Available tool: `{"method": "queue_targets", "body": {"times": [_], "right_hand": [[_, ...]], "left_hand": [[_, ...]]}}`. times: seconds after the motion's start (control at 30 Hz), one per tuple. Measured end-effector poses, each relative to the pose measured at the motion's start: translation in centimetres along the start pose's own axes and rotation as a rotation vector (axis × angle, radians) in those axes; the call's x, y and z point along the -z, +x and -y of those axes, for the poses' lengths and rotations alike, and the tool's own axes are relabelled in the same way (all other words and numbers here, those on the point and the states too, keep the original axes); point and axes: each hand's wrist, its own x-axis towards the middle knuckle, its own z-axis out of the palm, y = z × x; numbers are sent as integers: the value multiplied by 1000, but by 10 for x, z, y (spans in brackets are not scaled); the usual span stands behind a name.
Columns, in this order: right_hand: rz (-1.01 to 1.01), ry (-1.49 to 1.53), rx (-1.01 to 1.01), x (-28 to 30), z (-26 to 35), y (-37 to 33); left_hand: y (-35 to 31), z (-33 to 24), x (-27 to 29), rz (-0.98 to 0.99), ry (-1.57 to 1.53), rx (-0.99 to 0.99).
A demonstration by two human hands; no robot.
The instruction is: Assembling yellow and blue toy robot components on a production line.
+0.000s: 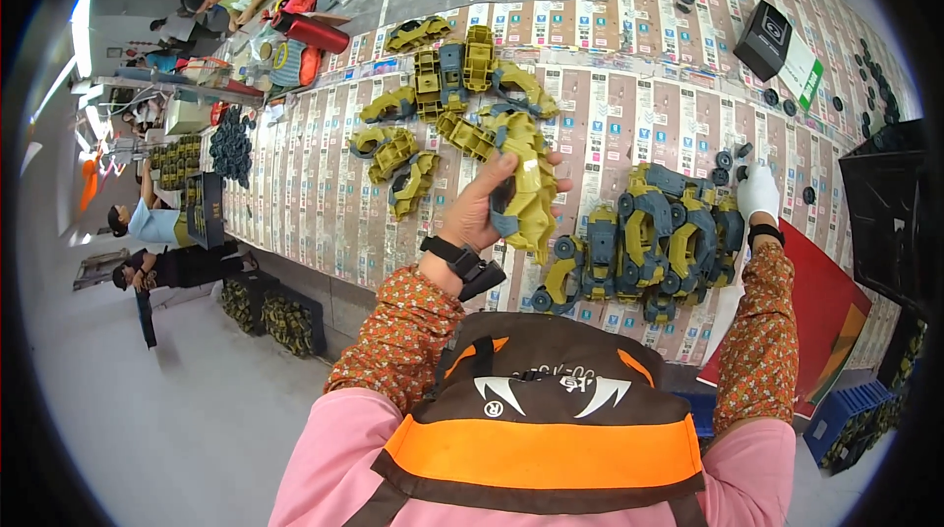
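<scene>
Head view: an olive plastic shell (531, 198), seemingly light and stiff, best taken by its sides, is gripped by the left hand (474, 212) above the table (295, 207); whether the gloved right hand (758, 195), beside dark wheels (721, 176), is closed cannot be told.

L hand (474, 214) ptly bhd part (531, 195)

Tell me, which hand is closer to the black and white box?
Right. The right hand is on the person's side of the box, by some wheels; the left hand is farther off to the left, holding a yellow shell.
</scene>
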Motion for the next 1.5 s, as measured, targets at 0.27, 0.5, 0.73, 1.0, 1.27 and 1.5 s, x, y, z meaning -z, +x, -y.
{"method": "queue_targets", "body": {"times": [0.27, 0.5, 0.73, 1.0, 1.27, 1.5], "right_hand": [[-58, 79, 90, 4, 8, -5], [-45, 35, 125, 8, 20, -4], [-141, 783, 234, 59, 65, -39], [577, 1691, 200, 122, 166, -190], [524, 1831, 149, 119, 172, -209], [459, 1804, 44, 117, 175, -213]], "left_hand": [[-6, 11, -41, 77, -83, 82], [-14, 31, -15, 8, 48, 215], [-15, 38, -53, -97, 207, 124], [-16, 49, -93, -42, 349, 43], [-22, 60, -100, -6, 442, 21], [-22, 69, -96, 27, 574, -67]]}}
